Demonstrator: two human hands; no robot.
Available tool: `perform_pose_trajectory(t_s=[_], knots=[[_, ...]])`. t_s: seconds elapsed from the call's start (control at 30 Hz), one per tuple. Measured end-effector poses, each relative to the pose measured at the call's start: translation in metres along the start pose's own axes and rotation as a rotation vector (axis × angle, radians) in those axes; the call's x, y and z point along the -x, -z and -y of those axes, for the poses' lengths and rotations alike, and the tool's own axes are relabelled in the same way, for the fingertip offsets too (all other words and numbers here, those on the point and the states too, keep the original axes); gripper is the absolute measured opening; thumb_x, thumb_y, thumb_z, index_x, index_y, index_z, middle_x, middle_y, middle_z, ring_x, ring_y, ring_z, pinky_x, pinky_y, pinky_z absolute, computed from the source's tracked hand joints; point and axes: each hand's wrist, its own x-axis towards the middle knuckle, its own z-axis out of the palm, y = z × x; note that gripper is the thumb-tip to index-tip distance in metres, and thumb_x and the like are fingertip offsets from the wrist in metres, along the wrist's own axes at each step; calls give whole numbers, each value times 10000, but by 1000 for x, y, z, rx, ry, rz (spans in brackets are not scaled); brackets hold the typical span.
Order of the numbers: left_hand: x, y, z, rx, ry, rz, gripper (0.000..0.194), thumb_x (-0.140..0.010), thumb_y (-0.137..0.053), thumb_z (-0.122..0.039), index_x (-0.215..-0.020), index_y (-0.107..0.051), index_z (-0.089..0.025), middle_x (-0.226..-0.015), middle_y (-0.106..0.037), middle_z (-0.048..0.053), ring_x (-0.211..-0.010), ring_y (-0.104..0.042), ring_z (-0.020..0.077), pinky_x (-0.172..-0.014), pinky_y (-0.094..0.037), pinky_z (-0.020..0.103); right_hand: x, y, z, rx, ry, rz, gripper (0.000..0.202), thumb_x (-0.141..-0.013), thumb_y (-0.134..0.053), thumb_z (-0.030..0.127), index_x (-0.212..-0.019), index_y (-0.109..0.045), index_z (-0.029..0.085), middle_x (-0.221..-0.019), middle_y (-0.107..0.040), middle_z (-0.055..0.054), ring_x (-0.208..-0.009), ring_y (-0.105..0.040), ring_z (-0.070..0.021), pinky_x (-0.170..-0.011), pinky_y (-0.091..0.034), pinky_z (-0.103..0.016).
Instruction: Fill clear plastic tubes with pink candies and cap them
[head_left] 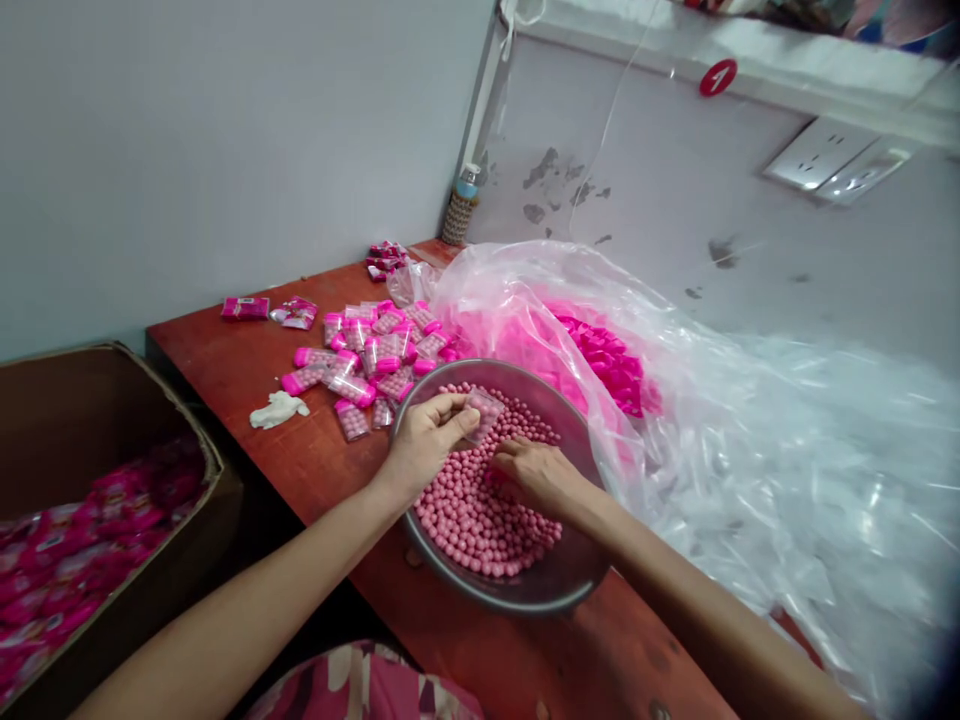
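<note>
My left hand (427,440) pinches a small clear plastic container (486,408) between thumb and fingers, holding it above the bowl. Some pink balls show through its wall. A round metal bowl (583,565) below holds a heap of pink balls (480,520). Inside that bowl, my right hand (538,478) bends down with its fingers drawn together among the balls. Its fingertips are hidden, so what they grip cannot be made out. Just left of the bowl lie several clear containers with bright pink caps (360,390), filled with similar balls.
A large clear plastic bag (517,265) with pink pieces (600,360) crowds the bowl's right side. More clear plastic (787,470) spreads rightward. A cardboard box (217,450) of pink packets stands at left. Crumpled white tissue (279,410) and pink packets (246,308) lie on the red table (202,345).
</note>
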Motion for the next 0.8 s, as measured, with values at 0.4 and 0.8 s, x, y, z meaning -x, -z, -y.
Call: perform_pose_trajectory(t_s=[0.4, 0.8], knots=[[1, -3, 2, 7, 40, 130, 202, -690, -663, -282, -826, -629, -137, -734, -615, -1, -659, -573, 106, -645, -477, 228, 3, 10, 1, -820, -244, -596, 366, -750, -595, 360, -1072, -529, 198, -868, -644, -39, -761, -596, -186, -679, -468, -300], [1, 0, 4, -297, -130, 150, 216, -780, -557, -262, -932, -644, -134, -916, -670, 60, -851, -604, 180, -773, -464, 283, 19, 26, 8, -1112, -157, -755, 310, -748, -616, 337, -1020, -581, 194, -938, -643, -49, -814, -603, -173, -703, -491, -290]])
